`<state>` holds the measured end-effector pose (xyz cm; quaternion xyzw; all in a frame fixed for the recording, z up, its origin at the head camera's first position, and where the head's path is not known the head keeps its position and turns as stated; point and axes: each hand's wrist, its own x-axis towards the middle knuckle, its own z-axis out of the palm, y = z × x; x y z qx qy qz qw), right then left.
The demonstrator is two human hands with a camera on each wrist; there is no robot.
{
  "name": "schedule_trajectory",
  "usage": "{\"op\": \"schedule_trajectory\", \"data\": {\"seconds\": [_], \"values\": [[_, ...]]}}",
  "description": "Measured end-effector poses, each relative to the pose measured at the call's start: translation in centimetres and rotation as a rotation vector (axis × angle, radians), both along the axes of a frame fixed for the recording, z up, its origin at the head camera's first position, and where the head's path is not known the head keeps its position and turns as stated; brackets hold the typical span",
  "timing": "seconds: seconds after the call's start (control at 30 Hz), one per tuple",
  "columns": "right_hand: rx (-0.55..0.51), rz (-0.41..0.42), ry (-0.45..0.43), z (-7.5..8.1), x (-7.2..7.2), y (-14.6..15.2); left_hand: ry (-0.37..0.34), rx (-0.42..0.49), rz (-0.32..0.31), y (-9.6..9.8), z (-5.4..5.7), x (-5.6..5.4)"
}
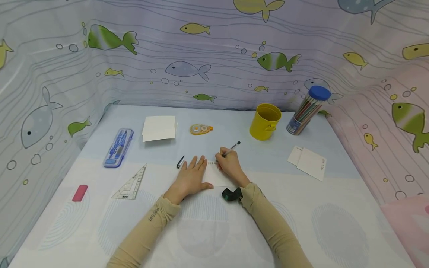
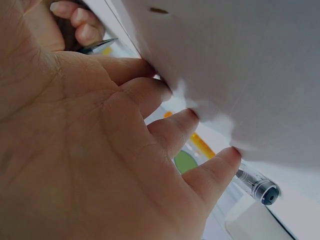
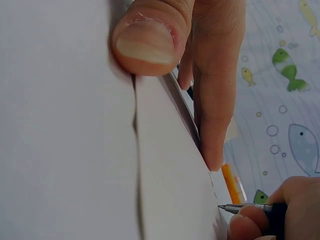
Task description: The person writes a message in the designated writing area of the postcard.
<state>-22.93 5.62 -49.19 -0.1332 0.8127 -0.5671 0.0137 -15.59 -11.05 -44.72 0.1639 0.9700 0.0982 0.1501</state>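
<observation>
Right now, the right hand (image 1: 231,165) is pinching a pen (image 1: 234,147) between its fingers, and the nib is touching a sheet of white paper (image 1: 216,179) beside a short row of small marks near the far edge. Close on its left, the left hand (image 1: 191,178) is lying flat with fingers spread and thumb stretching out, pressing on the same sheet, which is sitting between the two hands. A dark pen cap (image 1: 180,162) is lying just left of the left fingertips. Beyond the hands, a correction tape (image 1: 201,129) is resting; farther left of it a stack of white cards (image 1: 159,128) is lying. Left of the left hand, a clear set square (image 1: 129,187) is lying flat. Well to the right of the right hand, two cards (image 1: 313,163) bearing writing are overlapping, and a yellow cup (image 1: 263,128) is standing beyond that hand.
</observation>
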Motion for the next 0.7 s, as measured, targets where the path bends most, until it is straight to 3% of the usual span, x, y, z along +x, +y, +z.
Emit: {"op": "schedule_trajectory", "data": {"seconds": [0.13, 0.33, 0.7], "values": [[-0.001, 0.016, -0.003, 0.15, 0.04, 0.05, 0.002, 0.0, 0.002, 0.0, 0.02, -0.03], [-0.045, -0.024, -0.028, 0.07, 0.02, -0.02, -0.008, -0.004, 0.002, 0.0, 0.04, 0.03], [-0.018, -0.043, -0.024, 0.07, 0.05, -0.11, -0.006, 0.008, 0.007, 0.1, 0.1, 0.01]]}}
